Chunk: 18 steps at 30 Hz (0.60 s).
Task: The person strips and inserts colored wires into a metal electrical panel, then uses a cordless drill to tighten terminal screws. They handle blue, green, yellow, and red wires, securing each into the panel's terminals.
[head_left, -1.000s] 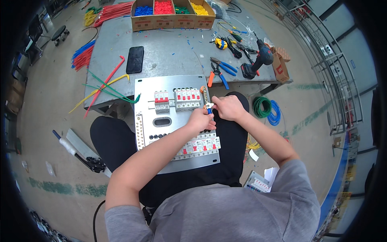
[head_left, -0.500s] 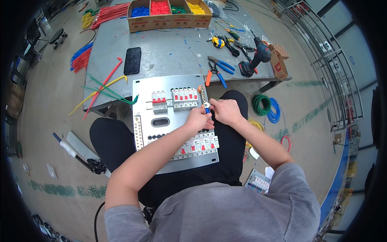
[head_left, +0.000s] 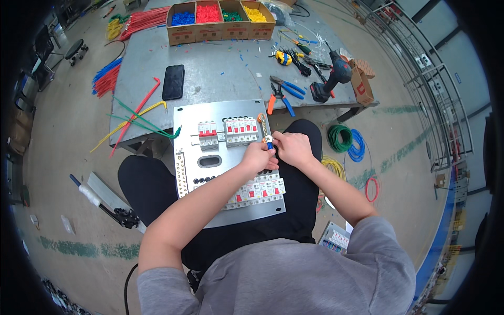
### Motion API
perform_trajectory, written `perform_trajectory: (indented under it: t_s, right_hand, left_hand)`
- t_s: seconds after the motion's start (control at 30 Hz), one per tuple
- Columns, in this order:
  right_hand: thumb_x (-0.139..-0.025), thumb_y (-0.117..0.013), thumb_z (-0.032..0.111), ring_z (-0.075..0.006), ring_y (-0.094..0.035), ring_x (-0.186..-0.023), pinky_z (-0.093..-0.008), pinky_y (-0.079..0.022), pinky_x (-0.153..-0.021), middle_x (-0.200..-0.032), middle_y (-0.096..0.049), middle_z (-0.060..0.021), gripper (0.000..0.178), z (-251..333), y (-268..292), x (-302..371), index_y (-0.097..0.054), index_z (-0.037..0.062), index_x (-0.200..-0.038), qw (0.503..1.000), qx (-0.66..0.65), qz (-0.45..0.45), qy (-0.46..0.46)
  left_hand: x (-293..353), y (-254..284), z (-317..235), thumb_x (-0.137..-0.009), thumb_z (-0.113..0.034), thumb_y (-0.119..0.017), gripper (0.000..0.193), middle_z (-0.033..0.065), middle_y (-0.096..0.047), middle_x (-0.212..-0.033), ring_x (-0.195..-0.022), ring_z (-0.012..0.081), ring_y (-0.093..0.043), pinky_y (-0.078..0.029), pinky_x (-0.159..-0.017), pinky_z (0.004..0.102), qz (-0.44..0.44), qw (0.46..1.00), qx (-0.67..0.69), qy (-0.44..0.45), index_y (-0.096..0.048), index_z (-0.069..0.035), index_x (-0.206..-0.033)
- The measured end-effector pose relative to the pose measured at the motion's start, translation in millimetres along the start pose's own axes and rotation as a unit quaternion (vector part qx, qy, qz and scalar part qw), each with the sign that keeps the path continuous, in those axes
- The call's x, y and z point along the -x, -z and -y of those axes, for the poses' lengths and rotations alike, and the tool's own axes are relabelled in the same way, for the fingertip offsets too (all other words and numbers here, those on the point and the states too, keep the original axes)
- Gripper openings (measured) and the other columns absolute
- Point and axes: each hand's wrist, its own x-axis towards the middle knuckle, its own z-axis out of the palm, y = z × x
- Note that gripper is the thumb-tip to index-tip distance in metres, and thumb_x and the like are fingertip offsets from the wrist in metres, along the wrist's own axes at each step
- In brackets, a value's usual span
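Note:
A grey metal mounting plate (head_left: 190,116) lies across my lap, its far edge against the workbench. At its right edge a brass terminal bar (head_left: 265,125) runs toward me from an orange support (head_left: 260,118). My left hand (head_left: 255,158) pinches a small blue piece (head_left: 271,146) at the bar's near end. My right hand (head_left: 295,149) is closed beside it, fingertips at the same spot; what they grip is hidden. Circuit breakers with red switches (head_left: 241,129) stand left of the bar. A second breaker row (head_left: 257,192) sits on the near part, partly behind my left forearm.
On the workbench (head_left: 220,65) lie a phone (head_left: 173,82), pliers (head_left: 287,87), a wire stripper (head_left: 280,98), a cordless drill (head_left: 334,73) and a divided box (head_left: 220,32) of coloured caps. Bent wires (head_left: 137,113) overhang its left corner. Wire coils (head_left: 340,137) lie on the floor right.
Both hands stay at the bar's near end with almost no shift. The whole view has moved slightly; the blue piece remains between my fingers.

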Motion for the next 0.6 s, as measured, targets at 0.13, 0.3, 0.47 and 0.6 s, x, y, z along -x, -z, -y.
perform_trajectory:
  t_s: [0.13,0.3,0.47,0.6]
  right_hand:
    - [-0.098,-0.068,0.029,-0.0331,-0.074,-0.084,-0.0485,-0.053,-0.076,-0.086,-0.076,-0.0113,0.018,-11.0,1.1,-2.6,-0.073,0.0127,-0.101,0.999,-0.038,-0.018,0.022]
    - [-0.091,-0.076,0.031,-0.0322,-0.071,-0.090,-0.0447,-0.046,-0.083,-0.088,-0.074,-0.0098,0.022,-33.0,26.7,-7.1,-0.072,0.0102,-0.100,0.990,-0.119,-0.075,-0.011]
    - [-0.088,-0.076,0.022,-0.0295,-0.069,-0.079,-0.0411,-0.045,-0.080,-0.080,-0.071,-0.0095,0.016,-34.9,9.3,-3.0,-0.067,0.0097,-0.093,0.967,-0.173,-0.171,-0.076]
    - [-0.087,-0.075,0.020,-0.0303,-0.068,-0.074,-0.0415,-0.046,-0.078,-0.077,-0.071,-0.0090,0.014,-40.7,3.9,-0.1,-0.067,0.0101,-0.093,0.952,-0.200,-0.208,-0.101]
  left_hand:
    - [-3.7,0.8,-2.2,-0.112,-0.016,-0.059,0.022,0.0179,-0.074,-0.096,-0.076,0.0252,-0.077,-0.062,-0.066,0.0321,0.010,0.999,-0.049,-0.005,-0.064,0.005,-0.120]
    - [-0.1,5.9,-2.2,-0.109,-0.015,-0.063,0.021,0.0149,-0.072,-0.090,-0.072,0.0235,-0.076,-0.061,-0.063,0.0317,0.026,0.997,-0.074,-0.007,-0.062,0.005,-0.117]
    - [9.1,-3.6,-12.3,-0.102,-0.023,-0.074,0.030,0.0116,-0.069,-0.078,-0.057,0.0203,-0.071,-0.057,-0.050,0.0310,-0.031,0.985,-0.168,-0.030,-0.062,0.004,-0.106]
    - [20.2,-16.5,-23.5,-0.097,-0.031,-0.081,0.037,0.0061,-0.063,-0.062,-0.045,0.0172,-0.065,-0.051,-0.041,0.0307,-0.092,0.956,-0.272,-0.049,-0.063,0.002,-0.096]
